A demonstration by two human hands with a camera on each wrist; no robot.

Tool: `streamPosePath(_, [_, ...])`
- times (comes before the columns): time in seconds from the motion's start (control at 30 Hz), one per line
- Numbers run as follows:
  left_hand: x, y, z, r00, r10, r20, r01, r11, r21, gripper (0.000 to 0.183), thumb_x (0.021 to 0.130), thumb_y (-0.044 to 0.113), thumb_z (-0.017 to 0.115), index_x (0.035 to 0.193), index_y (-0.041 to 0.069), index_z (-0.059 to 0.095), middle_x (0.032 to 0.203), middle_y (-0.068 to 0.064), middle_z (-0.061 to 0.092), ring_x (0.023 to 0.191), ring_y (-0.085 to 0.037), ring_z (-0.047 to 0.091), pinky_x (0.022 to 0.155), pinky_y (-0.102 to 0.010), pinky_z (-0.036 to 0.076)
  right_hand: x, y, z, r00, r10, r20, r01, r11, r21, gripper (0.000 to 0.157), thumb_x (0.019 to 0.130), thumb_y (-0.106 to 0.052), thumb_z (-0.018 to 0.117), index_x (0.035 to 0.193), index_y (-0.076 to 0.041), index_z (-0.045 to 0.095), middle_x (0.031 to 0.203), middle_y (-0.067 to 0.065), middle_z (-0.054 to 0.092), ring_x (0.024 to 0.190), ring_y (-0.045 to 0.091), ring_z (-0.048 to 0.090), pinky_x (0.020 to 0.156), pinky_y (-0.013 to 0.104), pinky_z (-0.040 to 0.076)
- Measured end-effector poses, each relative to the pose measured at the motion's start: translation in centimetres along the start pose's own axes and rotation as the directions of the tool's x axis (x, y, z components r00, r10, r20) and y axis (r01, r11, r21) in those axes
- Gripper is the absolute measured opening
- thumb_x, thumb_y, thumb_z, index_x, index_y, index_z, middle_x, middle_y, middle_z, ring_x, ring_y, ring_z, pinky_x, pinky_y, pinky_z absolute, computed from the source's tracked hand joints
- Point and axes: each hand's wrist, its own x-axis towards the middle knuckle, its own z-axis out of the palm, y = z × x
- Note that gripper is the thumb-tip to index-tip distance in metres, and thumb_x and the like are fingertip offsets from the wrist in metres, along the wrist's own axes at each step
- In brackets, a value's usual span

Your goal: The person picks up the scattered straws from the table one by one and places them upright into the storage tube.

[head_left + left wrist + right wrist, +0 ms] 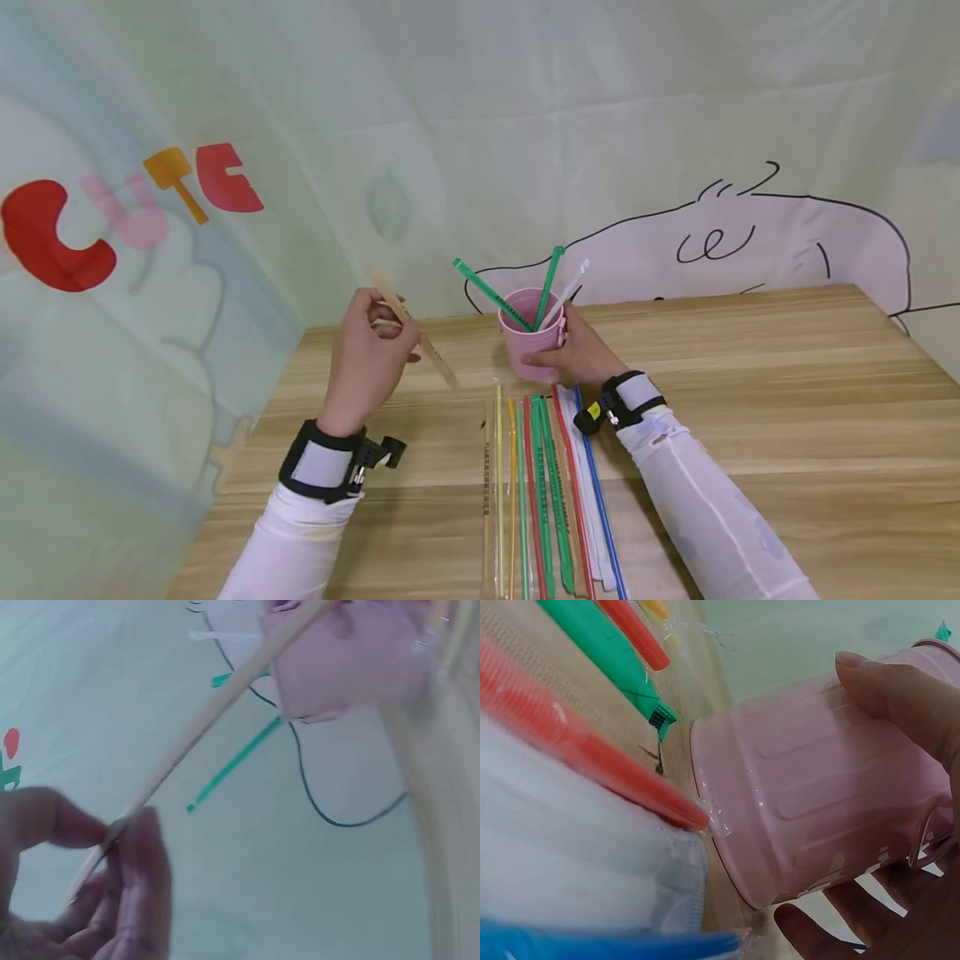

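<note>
My left hand point(372, 350) pinches a tan paper-wrapped straw point(431, 354) between thumb and fingertips, raised left of the pink bucket point(528, 350). In the left wrist view the straw point(217, 712) slants up and overlaps the bucket point(352, 667). Two green-wrapped straws point(491, 292) and a white-wrapped straw point(572, 287) stand tilted in the bucket, their lower ends hidden. My right hand point(588, 350) grips the bucket from its right side. In the right wrist view, the thumb point(900, 697) lies along the bucket wall point(802, 780), with the other fingers around the far side.
In front of the bucket lies a row of straws on the wooden table point(750, 417): a yellow one point(499, 483), an orange one point(513, 492), a blue one point(600, 500) and several red, green, white and tan ones. A printed cloth point(525, 150) hangs behind the table.
</note>
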Motion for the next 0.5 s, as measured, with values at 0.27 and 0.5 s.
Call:
streamPosePath(0.27, [1.5, 4.0, 1.3, 0.974, 0.076, -0.212, -0.125, 0.966, -0.226, 0.026, 0.091, 0.002, 0.058, 0.111, -0.002, 0.042, 0.098, -0.015, 0.055, 0.076, -0.027, 0.066, 0.062, -0.036, 0.061, 0.9, 3.0, -0.2, 1.0, 0.017, -0.019, -0.017, 1.0, 0.001, 0.089, 0.075, -0.012, 0.083, 0.146, -0.017, 0.03, 0.137, 0.007, 0.046, 0.122, 0.019, 0.042, 0.108, 0.052, 0.034])
streamPosePath(0.5, [4.0, 1.0, 3.6, 0.97, 0.092, -0.226, -0.14, 0.969, -0.206, 0.031, 0.093, 0.006, 0.059, 0.117, -0.002, 0.041, 0.102, -0.019, 0.057, 0.075, -0.022, 0.067, 0.061, -0.034, 0.06, -0.1, 0.1, 0.3, 1.0, 0.0, -0.006, 0.001, 0.999, 0.042, 0.087, 0.076, -0.001, 0.079, 0.146, -0.002, 0.027, 0.138, 0.019, 0.044, 0.123, 0.028, 0.042, 0.108, 0.056, 0.031])
